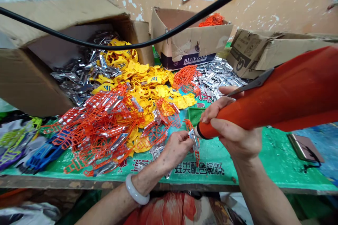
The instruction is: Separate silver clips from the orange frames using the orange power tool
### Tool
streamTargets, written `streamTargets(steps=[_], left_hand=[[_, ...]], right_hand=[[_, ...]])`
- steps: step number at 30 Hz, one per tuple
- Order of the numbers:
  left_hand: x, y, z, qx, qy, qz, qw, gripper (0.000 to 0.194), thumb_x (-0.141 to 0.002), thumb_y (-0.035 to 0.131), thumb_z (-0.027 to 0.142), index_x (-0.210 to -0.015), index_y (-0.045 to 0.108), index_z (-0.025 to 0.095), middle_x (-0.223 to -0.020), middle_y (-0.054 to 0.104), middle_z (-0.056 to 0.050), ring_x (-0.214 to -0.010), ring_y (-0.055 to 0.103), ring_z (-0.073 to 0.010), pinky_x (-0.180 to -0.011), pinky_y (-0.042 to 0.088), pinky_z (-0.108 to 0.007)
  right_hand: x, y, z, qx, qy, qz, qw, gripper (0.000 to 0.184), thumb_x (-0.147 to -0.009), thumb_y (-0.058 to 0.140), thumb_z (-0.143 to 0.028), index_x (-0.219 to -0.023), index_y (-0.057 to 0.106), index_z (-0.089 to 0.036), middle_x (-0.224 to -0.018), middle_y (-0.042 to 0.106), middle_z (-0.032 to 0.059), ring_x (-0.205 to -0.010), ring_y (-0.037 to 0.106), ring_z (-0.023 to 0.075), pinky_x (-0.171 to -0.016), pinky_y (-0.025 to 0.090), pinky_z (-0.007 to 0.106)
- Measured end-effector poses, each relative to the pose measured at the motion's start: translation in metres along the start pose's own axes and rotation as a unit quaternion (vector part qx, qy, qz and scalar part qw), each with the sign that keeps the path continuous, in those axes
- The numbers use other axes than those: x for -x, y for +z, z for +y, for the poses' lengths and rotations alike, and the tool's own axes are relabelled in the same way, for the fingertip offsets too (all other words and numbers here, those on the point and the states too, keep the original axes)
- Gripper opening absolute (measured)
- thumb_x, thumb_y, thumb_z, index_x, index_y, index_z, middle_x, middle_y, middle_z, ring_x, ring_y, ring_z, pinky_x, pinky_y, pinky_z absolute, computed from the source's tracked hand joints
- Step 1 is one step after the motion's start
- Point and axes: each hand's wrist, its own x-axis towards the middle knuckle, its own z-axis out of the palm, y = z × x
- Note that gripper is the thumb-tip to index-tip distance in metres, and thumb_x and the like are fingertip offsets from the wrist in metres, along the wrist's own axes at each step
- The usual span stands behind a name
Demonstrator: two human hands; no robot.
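Observation:
My right hand (232, 126) grips a large orange power screwdriver (285, 91), whose black tip meets a small part at the table's front middle. My left hand (175, 147), with a pale bangle on the wrist, pinches that part: an orange plastic lattice piece with a silver metal piece (194, 140) on it. A heap of orange lattice parts (105, 126) with silver pieces lies to the left. Yellow plastic parts (148, 84) are piled behind it.
A green printed mat (264, 161) covers the table. Open cardboard boxes stand at the back: left (39, 59), middle (185, 42), right (264, 49). Silver parts (216, 75) lie near the middle box. A black cable (132, 45) hangs across. A dark phone (305, 146) lies right.

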Motion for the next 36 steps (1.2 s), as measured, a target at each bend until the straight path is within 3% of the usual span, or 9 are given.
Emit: streamTargets(steps=[5,14,18,22,25,29,36], left_hand=[[-0.001,0.000,-0.005,-0.002,0.015,0.006,1.000,0.018,-0.073,0.047,0.027,-0.063,0.054,0.015,-0.056,0.047,0.003,-0.053,0.038,-0.0108,-0.052,0.028,-0.023],[0.000,-0.003,-0.009,0.029,0.037,-0.006,0.999,0.014,-0.071,0.046,0.020,-0.064,0.057,0.015,-0.062,0.054,0.001,-0.060,0.045,-0.0126,-0.060,0.034,-0.024],[0.002,-0.004,-0.007,0.043,0.010,-0.007,0.999,0.013,-0.071,0.049,0.021,-0.063,0.057,0.014,-0.056,0.047,0.004,-0.053,0.038,-0.0095,-0.055,0.030,-0.022],[0.003,-0.005,-0.007,0.057,-0.015,-0.011,0.998,0.014,-0.074,0.052,0.024,-0.064,0.054,0.015,-0.050,0.039,0.007,-0.045,0.027,-0.0069,-0.047,0.021,-0.021],[0.004,-0.006,-0.007,0.059,-0.013,-0.021,0.998,0.017,-0.077,0.050,0.025,-0.064,0.053,0.015,-0.050,0.040,0.007,-0.045,0.028,-0.0067,-0.045,0.019,-0.021],[0.008,-0.009,-0.008,0.031,-0.017,-0.010,0.999,0.017,-0.079,0.050,0.026,-0.066,0.053,0.016,-0.049,0.043,0.007,-0.045,0.033,-0.0071,-0.045,0.023,-0.021],[0.010,-0.017,-0.015,0.005,-0.029,0.004,1.000,0.020,-0.082,0.050,0.029,-0.067,0.054,0.015,-0.049,0.046,0.006,-0.046,0.036,-0.0070,-0.047,0.025,-0.020]], right_hand=[[0.002,0.002,0.002,0.009,0.002,-0.015,1.000,0.047,-0.066,0.071,-0.025,-0.109,0.054,-0.031,-0.069,0.060,-0.0034,-0.062,0.062,0.0185,-0.061,0.055,0.039],[0.006,0.003,0.003,0.016,-0.004,-0.035,0.999,0.044,-0.068,0.069,-0.022,-0.108,0.053,-0.031,-0.068,0.059,-0.0039,-0.064,0.062,0.0186,-0.062,0.056,0.040],[0.006,0.001,0.003,-0.008,-0.008,-0.037,0.999,0.047,-0.068,0.070,-0.026,-0.111,0.052,-0.031,-0.068,0.057,-0.0041,-0.061,0.060,0.0178,-0.062,0.056,0.040],[0.002,-0.004,-0.005,-0.052,-0.011,-0.011,0.999,0.058,-0.066,0.072,-0.028,-0.119,0.050,-0.030,-0.070,0.058,-0.0038,-0.059,0.059,0.0174,-0.063,0.055,0.041],[-0.006,-0.011,-0.006,-0.050,-0.038,0.049,0.997,0.058,-0.064,0.073,-0.029,-0.118,0.052,-0.027,-0.070,0.059,-0.0030,-0.058,0.059,0.0173,-0.060,0.054,0.040],[-0.019,-0.025,0.014,0.019,-0.052,0.144,0.988,0.045,-0.061,0.073,-0.024,-0.104,0.058,-0.023,-0.070,0.060,-0.0027,-0.057,0.058,0.0158,-0.059,0.052,0.036],[-0.027,-0.039,0.057,0.065,-0.054,0.150,0.985,0.020,-0.063,0.071,-0.020,-0.080,0.059,-0.020,-0.066,0.060,-0.0033,-0.055,0.057,0.0132,-0.057,0.050,0.033]])
